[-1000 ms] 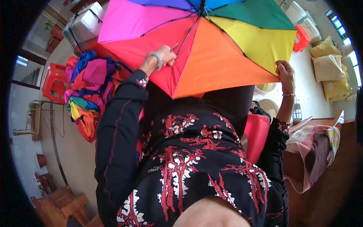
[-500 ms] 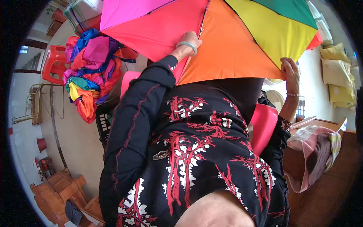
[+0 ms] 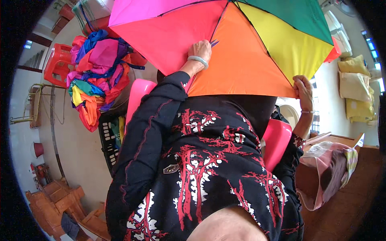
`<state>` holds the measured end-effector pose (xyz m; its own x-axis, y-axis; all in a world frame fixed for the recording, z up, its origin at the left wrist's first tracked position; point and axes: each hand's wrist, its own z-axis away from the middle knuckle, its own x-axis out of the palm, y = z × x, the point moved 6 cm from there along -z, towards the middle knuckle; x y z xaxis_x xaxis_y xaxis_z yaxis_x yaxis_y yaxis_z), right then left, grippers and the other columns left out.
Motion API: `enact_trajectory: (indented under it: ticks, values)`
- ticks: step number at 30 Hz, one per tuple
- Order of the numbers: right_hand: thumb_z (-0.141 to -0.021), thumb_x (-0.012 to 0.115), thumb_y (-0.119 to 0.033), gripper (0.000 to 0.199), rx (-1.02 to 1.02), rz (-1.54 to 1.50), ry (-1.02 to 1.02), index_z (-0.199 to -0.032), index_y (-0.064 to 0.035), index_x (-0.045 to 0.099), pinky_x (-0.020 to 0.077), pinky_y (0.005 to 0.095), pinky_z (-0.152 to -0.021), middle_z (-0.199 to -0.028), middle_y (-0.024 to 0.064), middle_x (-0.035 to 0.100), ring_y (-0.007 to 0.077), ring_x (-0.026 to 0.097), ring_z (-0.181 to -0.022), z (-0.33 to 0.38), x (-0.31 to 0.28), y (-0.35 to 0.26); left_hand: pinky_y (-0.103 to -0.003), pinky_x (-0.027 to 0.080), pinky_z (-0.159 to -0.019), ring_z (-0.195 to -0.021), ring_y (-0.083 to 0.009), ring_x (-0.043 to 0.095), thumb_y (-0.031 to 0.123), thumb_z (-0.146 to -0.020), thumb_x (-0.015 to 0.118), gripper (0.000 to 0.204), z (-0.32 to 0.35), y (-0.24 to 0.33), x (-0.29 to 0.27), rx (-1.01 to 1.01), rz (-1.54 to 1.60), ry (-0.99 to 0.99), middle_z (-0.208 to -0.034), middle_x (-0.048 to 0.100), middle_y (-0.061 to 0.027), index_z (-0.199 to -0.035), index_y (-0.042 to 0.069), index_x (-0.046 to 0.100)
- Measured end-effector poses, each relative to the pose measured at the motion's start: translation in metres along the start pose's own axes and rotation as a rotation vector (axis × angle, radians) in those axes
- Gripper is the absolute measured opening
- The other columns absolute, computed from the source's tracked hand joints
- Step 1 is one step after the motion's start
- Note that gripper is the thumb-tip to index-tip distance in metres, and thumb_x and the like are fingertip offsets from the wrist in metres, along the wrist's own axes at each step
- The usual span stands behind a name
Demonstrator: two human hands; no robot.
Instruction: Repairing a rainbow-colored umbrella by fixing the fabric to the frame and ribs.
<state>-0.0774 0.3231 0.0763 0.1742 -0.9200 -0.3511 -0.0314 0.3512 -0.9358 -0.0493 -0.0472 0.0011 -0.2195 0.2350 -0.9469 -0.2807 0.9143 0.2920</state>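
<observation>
An umbrella canopy (image 3: pixel 237 60) with pink, red, orange, yellow and green panels spreads out in front of me, its dark ribs showing. My left hand (image 3: pixel 200 51), a pale bangle on its wrist, is closed over the red panel by the seam with the orange one. From its fingers sticks a small pointed tool (image 3: pixel 215 42) with two thin tips, perhaps snips; most of it is hidden. At the near right corner, where yellow meets orange, my right hand (image 3: pixel 303 89) pinches the canopy's edge.
Colourful folded canopies (image 3: pixel 98 72) are heaped at the left beside a red plastic stool (image 3: pixel 56 66). A black crate (image 3: pixel 108 136) stands below them. I sit on a pink chair (image 3: pixel 277 140). Cloth (image 3: pixel 329 164) hangs over wooden furniture at right, with yellow sacks (image 3: pixel 356 86) beyond.
The canopy and both hands sit slightly lower in the picture. My left hand still rests by the red-orange seam, and the pointed tool's two tips now show apart. My right hand keeps its corner.
</observation>
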Motion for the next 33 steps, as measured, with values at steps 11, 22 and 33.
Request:
enact_trajectory:
  ticks: [11,22,33]
  values:
    - [-0.080,0.047,-0.012,0.013,-0.199,0.074,0.008,-0.085,-0.0032,0.055,0.0372,0.0194,-0.047,-0.067,0.0014,0.051,0.0080,0.046,-0.055,-0.009,-0.037,-0.012,-0.042,0.049,-0.059,-0.073,-0.0339,0.060,0.010,-0.073,0.052,0.011,-0.007,-0.019,0.009,-0.100,0.090,0.004,-0.076,0.060,-0.0195,-0.074,0.002,0.059]
    - [-0.083,0.044,-0.012,0.025,-0.759,-0.155,0.496,-0.096,0.0076,0.054,0.0480,0.0336,-0.080,-0.093,0.0165,0.058,0.0282,0.059,-0.081,-0.047,-0.091,-0.246,-0.046,0.046,-0.065,-0.075,-0.0389,0.057,0.015,-0.068,0.055,0.020,-0.006,-0.008,0.026,-0.013,0.238,0.007,-0.079,0.057,-0.0258,-0.078,-0.003,0.056]
    - [-0.080,0.048,-0.008,0.015,-0.023,-0.352,-0.195,-0.084,0.0034,0.056,0.0478,0.0272,-0.045,-0.067,0.0091,0.057,0.0164,0.056,-0.052,-0.098,0.210,-0.010,-0.043,0.048,-0.057,-0.072,-0.0352,0.059,0.019,-0.074,0.048,0.020,-0.002,-0.019,0.031,-0.290,0.340,-0.010,-0.074,0.058,-0.0233,-0.072,0.002,0.060]
